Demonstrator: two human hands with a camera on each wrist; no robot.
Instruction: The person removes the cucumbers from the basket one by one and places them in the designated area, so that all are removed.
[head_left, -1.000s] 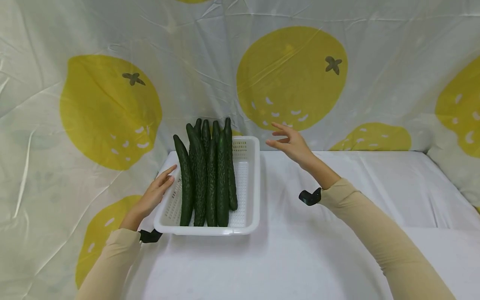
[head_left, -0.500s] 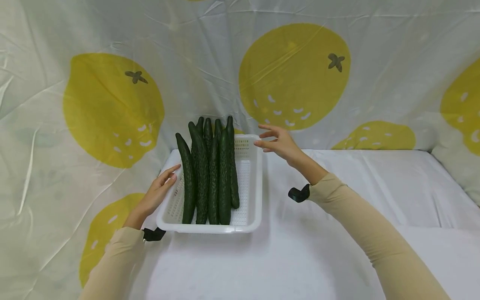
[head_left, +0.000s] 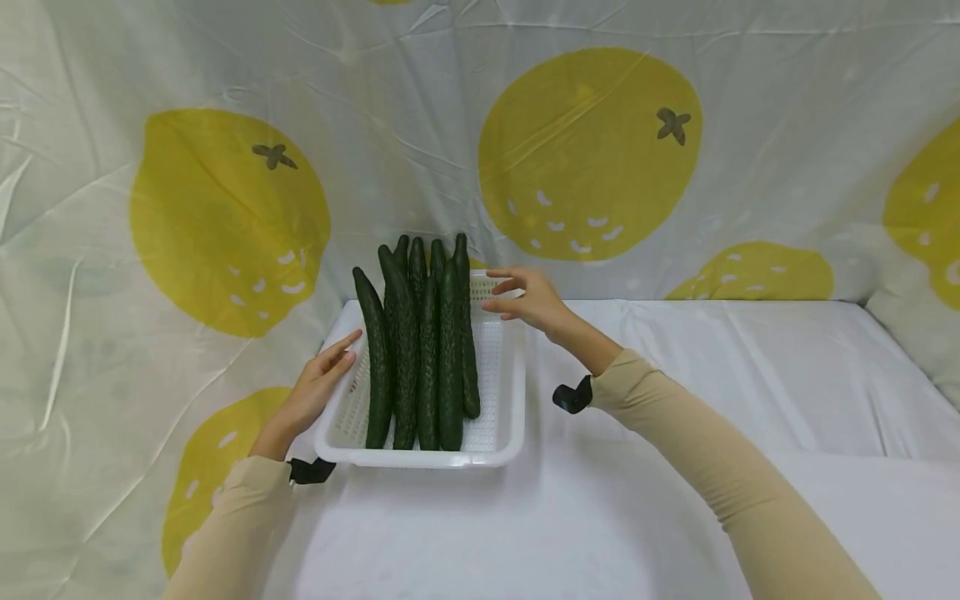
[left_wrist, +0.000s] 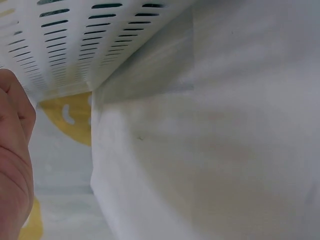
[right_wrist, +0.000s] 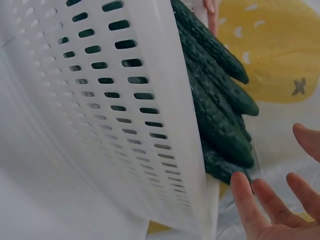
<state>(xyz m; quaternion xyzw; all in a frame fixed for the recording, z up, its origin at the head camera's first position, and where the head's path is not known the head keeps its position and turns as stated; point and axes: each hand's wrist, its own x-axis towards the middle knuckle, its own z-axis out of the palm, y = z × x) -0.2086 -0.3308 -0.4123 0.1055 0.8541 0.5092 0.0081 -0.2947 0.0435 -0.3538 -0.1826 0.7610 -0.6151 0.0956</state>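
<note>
Several long dark green cucumbers (head_left: 406,358) lie side by side in a white plastic basket (head_left: 420,458), their far ends leaning up over its back rim. My left hand (head_left: 313,390) rests along the basket's left rim, fingers fairly straight. Over the basket's back right corner is my right hand (head_left: 528,302), fingers spread and holding nothing, close to the rightmost cucumber (head_left: 467,333). In the right wrist view the fingers (right_wrist: 243,200) point toward the cucumber ends. The left wrist view has part of the left hand (left_wrist: 15,155) beside the slotted basket wall (left_wrist: 60,45).
The basket stands on a table with a white cloth (head_left: 600,517), near its left and back edges. A curtain with large yellow lemons (head_left: 588,154) hangs right behind and to the left. Black straps with small cameras (head_left: 573,396) sit at the wrists.
My right hand has moved left, from right of the basket to over its back right corner. The left hand stays at the left rim, and the cucumbers lie as before.
</note>
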